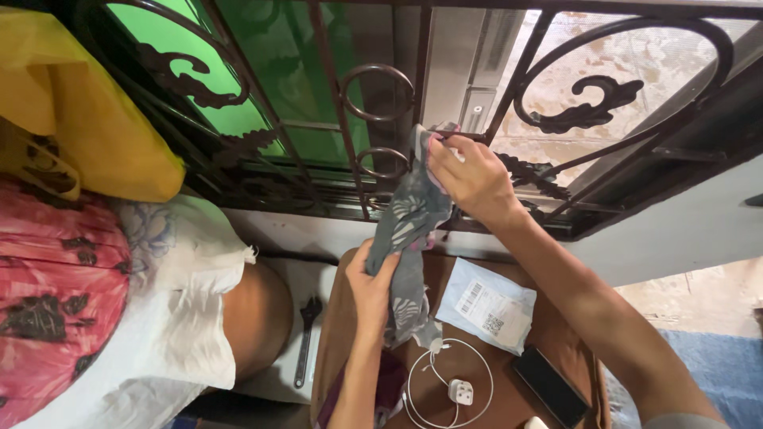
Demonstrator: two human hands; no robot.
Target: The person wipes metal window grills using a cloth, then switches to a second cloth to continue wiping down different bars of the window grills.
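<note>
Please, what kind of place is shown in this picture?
Probably a room in a home, at a window. A wrought-iron grille covers the panes, and a small brown table holds a charger, a phone and a parcel.

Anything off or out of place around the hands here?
Mildly. A dark wrench lies on the white ledge beside the brown table, apart from the phone and charger. Both the left hand and right hand hold a patterned cloth against the iron grille. Nothing spilled.

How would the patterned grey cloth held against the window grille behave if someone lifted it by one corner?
The cloth is probably floppy: it sags and folds between the right hand and the left hand. It looks thin, so likely light. Its lower end hangs over the white cable, so it might drag that along.
</note>
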